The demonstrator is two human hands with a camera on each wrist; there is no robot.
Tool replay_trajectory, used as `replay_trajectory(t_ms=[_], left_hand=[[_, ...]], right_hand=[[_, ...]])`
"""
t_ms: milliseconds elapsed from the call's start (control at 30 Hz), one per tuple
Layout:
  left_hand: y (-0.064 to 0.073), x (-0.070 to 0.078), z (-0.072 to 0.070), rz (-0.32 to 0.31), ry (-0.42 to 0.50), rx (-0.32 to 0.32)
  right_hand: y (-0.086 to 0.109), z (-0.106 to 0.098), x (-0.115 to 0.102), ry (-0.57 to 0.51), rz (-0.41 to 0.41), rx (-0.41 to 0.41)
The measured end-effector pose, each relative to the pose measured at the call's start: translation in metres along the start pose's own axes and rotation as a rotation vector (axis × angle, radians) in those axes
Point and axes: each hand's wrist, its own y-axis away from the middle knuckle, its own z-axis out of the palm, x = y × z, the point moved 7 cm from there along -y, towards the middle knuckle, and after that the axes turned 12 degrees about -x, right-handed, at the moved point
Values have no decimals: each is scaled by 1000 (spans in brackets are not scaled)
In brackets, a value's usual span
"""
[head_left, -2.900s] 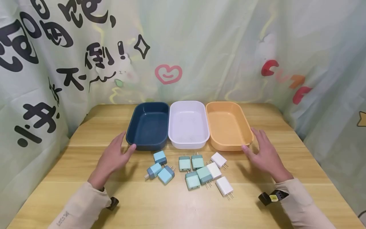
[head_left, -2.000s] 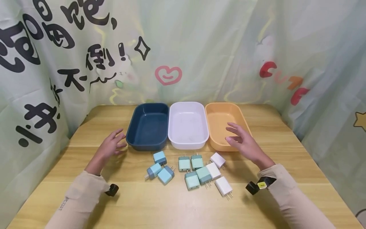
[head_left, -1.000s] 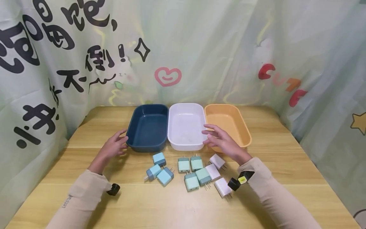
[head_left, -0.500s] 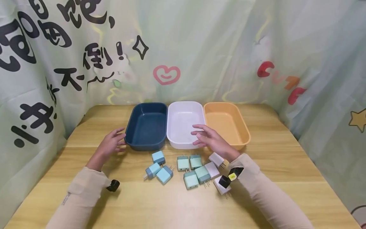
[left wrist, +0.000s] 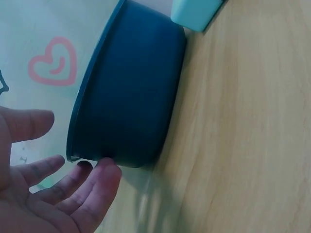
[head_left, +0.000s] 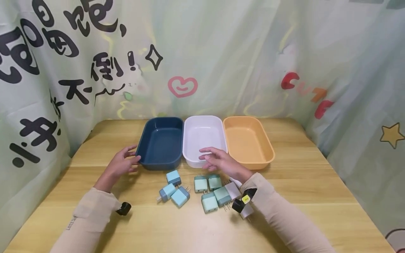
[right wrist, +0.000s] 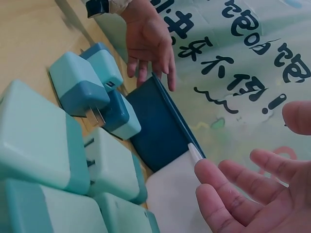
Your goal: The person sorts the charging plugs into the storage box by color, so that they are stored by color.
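My left hand (head_left: 121,162) is at the left front corner of a navy tray (head_left: 162,142), fingers relaxed, fingertips right at its wall (left wrist: 129,87). It holds nothing. Over the front rim of a white tray (head_left: 204,131) hovers my right hand (head_left: 223,163), fingers loosely spread with nothing in them. Before the trays lie plug-in chargers: a light-blue charger (head_left: 180,196) with two more like it on the left, several mint-green chargers (head_left: 209,203) in the middle, and white chargers (head_left: 232,190) to the right, partly hidden by my right wrist.
An orange tray (head_left: 250,140) stands against the white one's right side, so the three form a row at the back of the wooden table (head_left: 152,228). A printed curtain (head_left: 234,59) hangs behind and around it.
My right hand has moved left from the orange tray's right side, across it, to the white tray's front. The left hand stays by the navy tray, its thumb drawn in. The chargers have not moved.
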Motion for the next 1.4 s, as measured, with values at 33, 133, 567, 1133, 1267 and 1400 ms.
replay_trajectory(t_ms=[33, 133, 567, 1133, 1267, 1400], left_hand=[[1, -1, -1, -2, 7, 8], [3, 0, -3, 7, 24, 37], [-3, -5, 3, -38, -51, 8], [-7, -3, 5, -40, 23, -13], [-7, -3, 6, -39, 28, -14], [-5, -5, 7, -55, 33, -14]], right_hand=[[-1, 3, 1, -5, 7, -11], [-6, 9, 4, -18, 11, -29], [-24, 32, 11, -10, 50, -120], [-47, 50, 12, 57, 89, -136], [-52, 51, 16, 98, 101, -121], [-55, 55, 19, 147, 106, -125]])
